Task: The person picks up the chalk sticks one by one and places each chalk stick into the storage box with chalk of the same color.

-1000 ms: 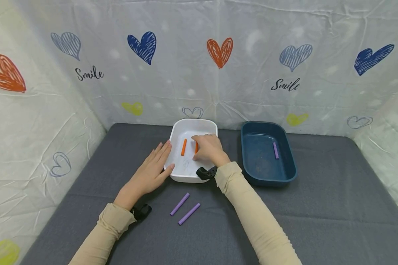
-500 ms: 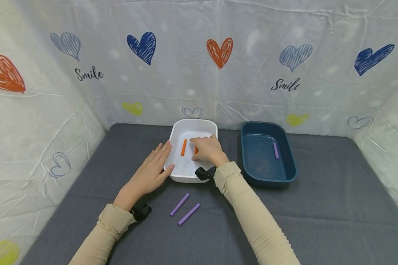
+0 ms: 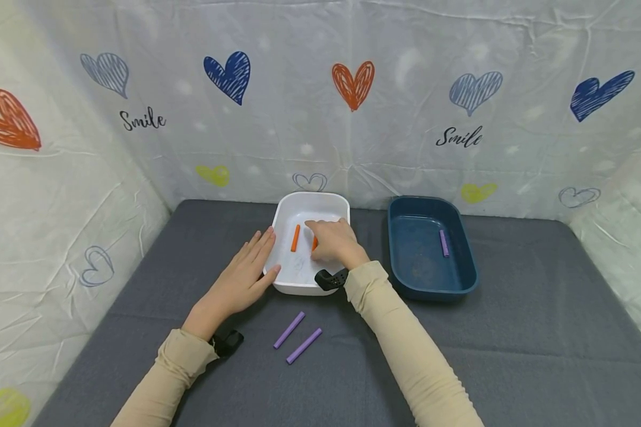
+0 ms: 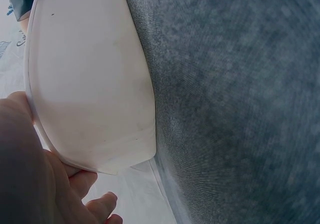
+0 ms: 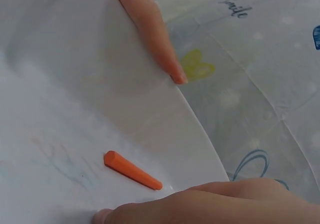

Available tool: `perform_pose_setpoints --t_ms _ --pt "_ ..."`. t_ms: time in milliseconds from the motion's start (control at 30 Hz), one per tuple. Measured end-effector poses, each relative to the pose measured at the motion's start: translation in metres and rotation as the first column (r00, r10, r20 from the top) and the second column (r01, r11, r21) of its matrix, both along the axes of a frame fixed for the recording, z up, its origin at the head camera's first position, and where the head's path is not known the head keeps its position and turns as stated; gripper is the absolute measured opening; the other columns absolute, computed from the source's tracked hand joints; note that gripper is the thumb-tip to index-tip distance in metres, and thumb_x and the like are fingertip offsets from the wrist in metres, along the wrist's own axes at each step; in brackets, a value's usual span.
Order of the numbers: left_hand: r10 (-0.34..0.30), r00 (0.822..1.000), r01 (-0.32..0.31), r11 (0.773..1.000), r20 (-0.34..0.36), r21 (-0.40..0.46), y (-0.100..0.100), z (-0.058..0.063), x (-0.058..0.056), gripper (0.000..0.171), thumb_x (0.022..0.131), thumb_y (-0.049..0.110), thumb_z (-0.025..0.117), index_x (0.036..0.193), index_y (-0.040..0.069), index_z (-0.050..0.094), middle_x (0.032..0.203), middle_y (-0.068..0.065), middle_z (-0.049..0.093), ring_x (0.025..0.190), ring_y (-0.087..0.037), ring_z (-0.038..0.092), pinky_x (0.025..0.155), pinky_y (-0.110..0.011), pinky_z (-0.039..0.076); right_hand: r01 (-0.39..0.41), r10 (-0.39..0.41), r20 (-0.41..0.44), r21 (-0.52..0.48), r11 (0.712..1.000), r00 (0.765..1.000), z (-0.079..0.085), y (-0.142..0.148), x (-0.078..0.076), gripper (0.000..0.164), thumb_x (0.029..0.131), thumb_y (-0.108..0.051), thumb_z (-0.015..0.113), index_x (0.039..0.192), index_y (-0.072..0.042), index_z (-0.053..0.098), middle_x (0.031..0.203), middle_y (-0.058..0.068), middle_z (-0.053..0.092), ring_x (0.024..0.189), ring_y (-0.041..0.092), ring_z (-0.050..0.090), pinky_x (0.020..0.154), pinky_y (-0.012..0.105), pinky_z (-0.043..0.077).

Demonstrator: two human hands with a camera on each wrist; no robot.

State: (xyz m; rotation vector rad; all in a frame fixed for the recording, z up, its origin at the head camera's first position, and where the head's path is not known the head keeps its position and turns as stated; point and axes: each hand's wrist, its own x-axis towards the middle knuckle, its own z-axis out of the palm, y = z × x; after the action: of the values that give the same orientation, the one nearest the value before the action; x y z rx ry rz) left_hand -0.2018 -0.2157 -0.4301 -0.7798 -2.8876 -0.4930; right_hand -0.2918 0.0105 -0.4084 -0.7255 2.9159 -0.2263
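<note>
Right hand [image 3: 335,242] shifted slightly, orange stick [image 3: 314,244] partly hidden, grip unclear

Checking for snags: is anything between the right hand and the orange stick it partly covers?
Nothing visible: in the head view, the orange stick shows between thumb and fingers of the right hand, which hides part of it.

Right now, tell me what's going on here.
A person's left hand rests on the rim of a white tray. The right hand is at an orange stick inside, partly hiding it; whether it's gripped is unclear. Another orange stick lies in the tray, two purple sticks on the table, and a third purple one in the blue tray.
</note>
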Motion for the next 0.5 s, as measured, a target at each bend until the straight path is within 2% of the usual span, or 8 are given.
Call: perform_pose_setpoints --t_ms 133,500 --pt "0.000 1.000 0.000 1.000 -0.001 0.000 0.0002 0.0001 0.0002 0.069 0.107 0.040 0.039 0.159 0.002 0.013 0.166 -0.011 0.009 0.150 -0.039 0.011 0.118 -0.058 0.016 0.001 -0.001 -0.010 -0.008 1.000 1.000 0.0003 0.0003 0.0000 0.071 0.083 -0.027 0.076 0.149 -0.019 0.048 0.112 -0.004 0.067 0.098 0.018 0.059 0.100 0.044 0.039" --pt "0.001 1.000 -0.001 1.000 -0.006 -0.003 0.0004 0.0003 0.0003 0.069 0.107 0.040 0.039 0.158 0.001 0.014 0.166 -0.011 0.010 0.150 -0.038 0.011 0.117 -0.059 0.017 -0.009 0.009 -0.035 -0.016 1.000 0.999 -0.0014 0.0008 0.0009 0.069 0.087 -0.033 0.077 0.148 -0.019 0.049 0.122 -0.002 0.067 0.105 0.017 0.061 0.101 0.044 0.041"
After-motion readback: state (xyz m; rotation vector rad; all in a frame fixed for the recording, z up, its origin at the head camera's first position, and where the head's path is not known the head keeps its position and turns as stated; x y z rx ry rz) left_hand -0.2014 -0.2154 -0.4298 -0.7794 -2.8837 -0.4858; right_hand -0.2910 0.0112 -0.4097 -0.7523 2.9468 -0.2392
